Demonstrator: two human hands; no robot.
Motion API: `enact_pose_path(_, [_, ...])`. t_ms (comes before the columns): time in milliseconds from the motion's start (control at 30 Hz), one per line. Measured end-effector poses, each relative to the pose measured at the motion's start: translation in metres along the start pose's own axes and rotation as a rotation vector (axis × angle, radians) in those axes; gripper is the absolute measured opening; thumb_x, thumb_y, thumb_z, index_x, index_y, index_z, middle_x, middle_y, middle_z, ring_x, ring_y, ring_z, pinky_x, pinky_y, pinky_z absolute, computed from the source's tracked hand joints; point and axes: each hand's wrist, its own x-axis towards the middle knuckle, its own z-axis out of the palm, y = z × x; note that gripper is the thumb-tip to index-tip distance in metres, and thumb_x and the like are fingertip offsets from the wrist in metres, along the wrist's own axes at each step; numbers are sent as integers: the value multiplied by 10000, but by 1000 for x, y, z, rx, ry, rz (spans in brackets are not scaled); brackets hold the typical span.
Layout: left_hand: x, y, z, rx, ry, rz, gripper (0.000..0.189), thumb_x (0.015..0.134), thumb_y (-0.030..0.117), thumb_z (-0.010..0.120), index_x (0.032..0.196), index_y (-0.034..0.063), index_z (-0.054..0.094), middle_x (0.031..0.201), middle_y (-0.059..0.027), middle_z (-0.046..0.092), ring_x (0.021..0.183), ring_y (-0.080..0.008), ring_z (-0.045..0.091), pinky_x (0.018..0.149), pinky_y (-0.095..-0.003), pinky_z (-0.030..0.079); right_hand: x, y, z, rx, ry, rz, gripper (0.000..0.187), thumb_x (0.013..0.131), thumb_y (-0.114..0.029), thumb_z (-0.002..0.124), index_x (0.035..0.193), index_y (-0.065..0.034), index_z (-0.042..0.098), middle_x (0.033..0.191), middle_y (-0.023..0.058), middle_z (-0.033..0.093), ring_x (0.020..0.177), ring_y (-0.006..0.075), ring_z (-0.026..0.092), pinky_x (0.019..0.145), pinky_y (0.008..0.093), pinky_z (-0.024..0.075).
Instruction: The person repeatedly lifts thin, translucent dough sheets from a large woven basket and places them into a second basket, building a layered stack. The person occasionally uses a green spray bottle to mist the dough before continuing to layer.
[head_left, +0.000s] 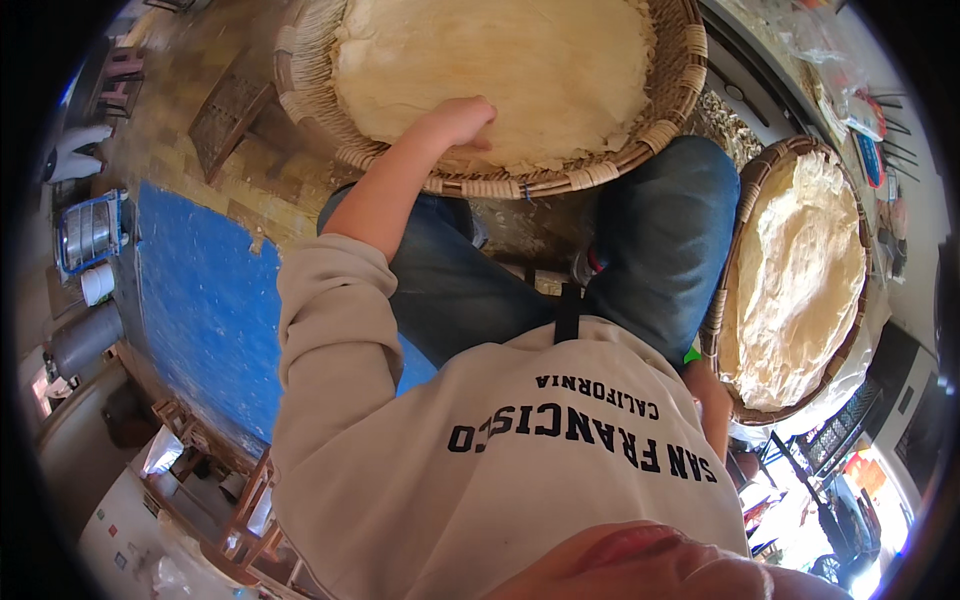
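Observation:
A large round woven basket (491, 187) with a bound rim stands before me at my knees. It holds a broad, pale yellow dough-like layer (510, 75) with a ragged edge. My left hand (463, 124) rests at the near edge of that layer, palm down and fingers curled. Whether something is pinched under its fingers is hidden. Low at my right side, my right hand (705, 386) is partly covered by my sweatshirt and blurred. A small bright green thing (691, 355) shows just above it. The hand is beside a smaller basket (721, 300) filled with a similar wrinkled pale layer (799, 281).
A blue mat or panel (206, 300) covers floor on my left. Beyond it are a white bucket (97, 283) and a grey cylinder (86, 341). A low wooden piece of furniture (232, 112) stands left of the large basket. Wooden chairs (247, 517) are behind me.

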Motion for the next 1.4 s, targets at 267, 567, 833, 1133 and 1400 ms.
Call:
enact_pose_path(267, [3, -6, -12, 420, 83, 315, 121, 821, 150, 568, 779, 68, 646, 798, -149, 655, 763, -357, 624, 638, -445, 486, -39, -173, -22, -522, 585, -840, 221, 954, -209, 573, 908, -19, 678, 755, 171, 682, 730, 335, 686, 663, 413, 525])
enact_pose_path(567, [-7, 21, -56, 213, 618, 212, 132, 885, 256, 614, 859, 129, 644, 805, -75, 653, 781, -305, 636, 646, -405, 483, 74, -398, 57, -450, 486, -1348, 351, 936, -270, 563, 1194, -38, 616, 1182, 175, 639, 1093, 345, 607, 928, 415, 485])
enact_pose_path(833, [-26, 53, -65, 536, 892, 642, 89, 773, 126, 597, 854, 126, 631, 841, -20, 618, 839, -236, 615, 756, -389, 467, 70, -438, 33, 1341, -662, -716, 634, 964, -343, 557, 1393, 67, 334, 1388, 246, 459, 1287, 358, 482, 1080, 492, 408])
enact_pose_path(1133, [-26, 57, -46, 517, 806, 551, 152, 794, 173, 643, 933, 120, 614, 903, -50, 594, 859, -251, 609, 751, -418, 479, 99, -540, -63, 1032, -247, -913, 465, 992, -16, 351, 1383, 205, 230, 1349, 356, 428, 1226, 423, 519, 938, 401, 548])
enact_pose_path(1400, [-25, 19, -22, 558, -302, -109, 344, 855, 304, 675, 1151, 128, 676, 1154, -99, 682, 1039, -295, 656, 836, -441, 520, -13, -629, -172, 1329, -286, -1032, 424, 987, -71, 457, 1388, 48, 389, 1343, 233, 517, 1067, 254, 635, 843, 266, 561])
